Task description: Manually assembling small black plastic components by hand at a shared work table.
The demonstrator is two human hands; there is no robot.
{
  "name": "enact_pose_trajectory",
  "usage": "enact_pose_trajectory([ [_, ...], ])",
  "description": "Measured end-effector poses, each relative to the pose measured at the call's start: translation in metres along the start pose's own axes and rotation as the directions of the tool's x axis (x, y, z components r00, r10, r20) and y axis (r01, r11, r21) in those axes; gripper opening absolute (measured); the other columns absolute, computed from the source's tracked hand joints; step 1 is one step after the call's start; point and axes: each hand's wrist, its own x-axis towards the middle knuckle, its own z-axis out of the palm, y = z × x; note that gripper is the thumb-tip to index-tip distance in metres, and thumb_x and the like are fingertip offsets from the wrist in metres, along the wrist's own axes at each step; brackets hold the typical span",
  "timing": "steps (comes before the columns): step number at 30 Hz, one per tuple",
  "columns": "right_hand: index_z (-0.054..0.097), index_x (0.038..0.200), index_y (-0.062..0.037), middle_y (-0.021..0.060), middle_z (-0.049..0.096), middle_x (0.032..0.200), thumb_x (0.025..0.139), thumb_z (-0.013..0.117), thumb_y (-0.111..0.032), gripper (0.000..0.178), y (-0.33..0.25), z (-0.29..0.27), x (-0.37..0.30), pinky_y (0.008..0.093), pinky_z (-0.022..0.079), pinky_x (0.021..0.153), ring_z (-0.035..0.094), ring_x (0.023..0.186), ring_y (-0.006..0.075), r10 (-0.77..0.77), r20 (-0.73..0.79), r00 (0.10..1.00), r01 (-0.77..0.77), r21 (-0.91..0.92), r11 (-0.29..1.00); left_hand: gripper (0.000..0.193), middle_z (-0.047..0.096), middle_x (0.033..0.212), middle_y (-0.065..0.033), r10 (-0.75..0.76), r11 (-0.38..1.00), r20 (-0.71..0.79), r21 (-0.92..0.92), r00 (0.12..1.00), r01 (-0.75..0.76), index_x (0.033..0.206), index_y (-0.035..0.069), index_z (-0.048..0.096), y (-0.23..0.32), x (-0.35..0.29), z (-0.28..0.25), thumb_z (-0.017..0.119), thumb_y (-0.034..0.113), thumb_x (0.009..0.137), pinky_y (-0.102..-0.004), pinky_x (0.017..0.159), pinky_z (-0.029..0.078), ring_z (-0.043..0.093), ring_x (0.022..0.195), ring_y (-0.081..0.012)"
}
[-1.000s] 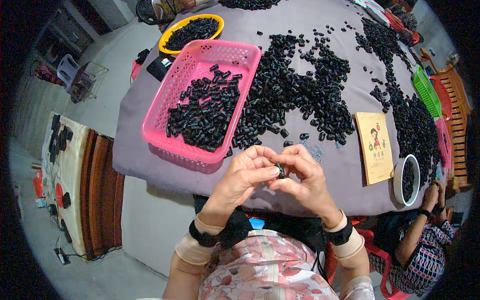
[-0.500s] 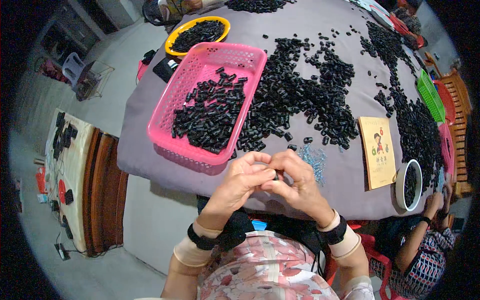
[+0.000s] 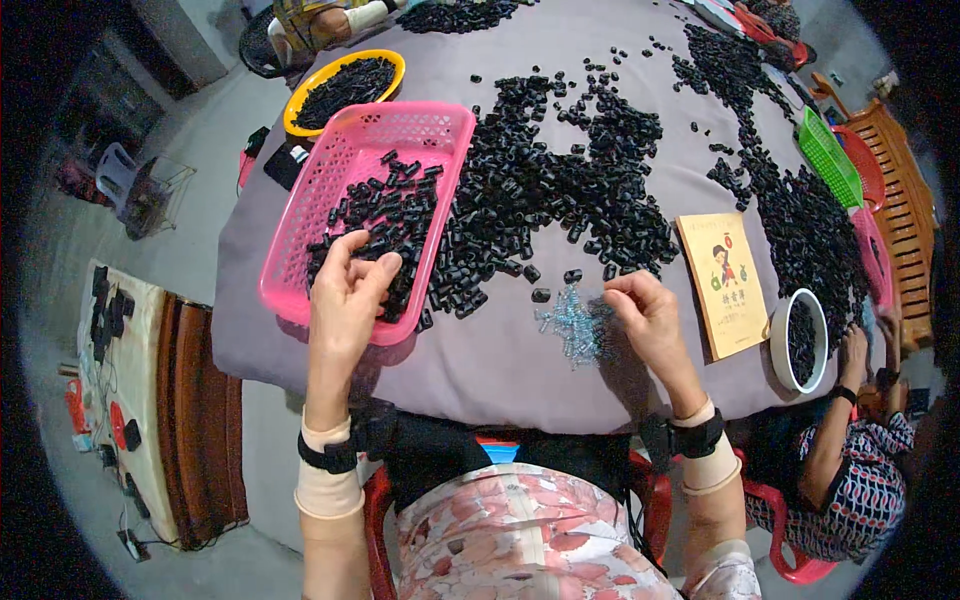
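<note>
My left hand is over the near side of a pink perforated basket, thumb and forefinger spread with nothing visible between them. Small black cylindrical parts lie in that basket, some of them hidden by the hand. At the right of a small heap of thin, shiny light-blue pieces, my right hand has thumb and fingertips drawn together. Whether a piece sits between those fingertips is too small to make out. A few loose black parts lie just beyond the heap.
Many more black parts spread over the grey tablecloth. A yellow bowl stands behind the basket. To the right are a yellow booklet, a white bowl and a green basket. Another person works at the right.
My hands were together in front of me, fingers meeting around a small dark piece. They have parted: the left moved over to the pink basket, the right to the light-blue heap.
</note>
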Motion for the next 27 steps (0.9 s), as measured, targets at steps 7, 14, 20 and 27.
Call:
enact_pose_trajectory([
  [7,0.062,0.082,0.0016,0.0139,0.059,0.077,0.079,0.062,-0.007,0.009,0.017,-0.016,0.009,0.0325,0.046,0.063,0.059,0.068,0.0247,0.0,-0.065,0.998,-0.011,-0.171,0.985,0.045,0.062,0.08,-0.0129,0.221,0.843,0.361,0.396,0.906,-0.364,0.113,0.004,0.052,0.0,-0.029,0.005,0.069,0.017,0.074,-0.0352,0.063,0.049,0.061,0.068,-0.0268],
  [14,0.061,0.08,-0.0001,0.0128,0.055,0.076,0.075,0.065,-0.005,0.007,0.022,-0.007,0.032,0.0357,0.046,0.063,0.057,0.068,0.0275,-0.091,-0.091,0.992,0.061,-0.29,0.955,0.017,0.056,0.06,-0.0194,0.426,0.404,0.155,0.849,0.891,-0.341,0.1,0.004,0.049,-0.021,-0.04,0.039,0.051,0.017,0.089,-0.0501,0.053,0.042,0.057,0.057,-0.0399],
  [20,0.061,0.089,-0.0048,0.0124,0.054,0.085,0.073,0.067,-0.007,0.017,0.01,-0.002,0.053,0.0366,0.046,0.069,0.056,0.08,0.0295,-0.127,-0.034,0.991,0.105,-0.369,0.923,0.015,0.057,0.058,-0.0173,0.403,0.394,0.085,0.883,0.911,-0.256,0.097,0.004,0.05,-0.024,-0.034,0.055,0.05,0.016,0.088,-0.0475,0.054,0.043,0.057,0.055,-0.0382],
  [27,0.058,0.109,-0.0149,0.0123,0.05,0.115,0.07,0.072,-0.021,0.042,0.002,0.026,0.117,0.0466,0.036,0.088,0.045,0.109,0.0309,-0.499,0.082,0.863,0.443,-0.598,0.668,0.019,0.059,0.078,-0.0188,0.415,0.464,0.066,0.842,0.907,-0.274,0.102,0.002,0.051,-0.016,-0.038,0.059,0.053,0.012,0.086,-0.0463,0.063,0.043,0.058,0.073,-0.0363],
])
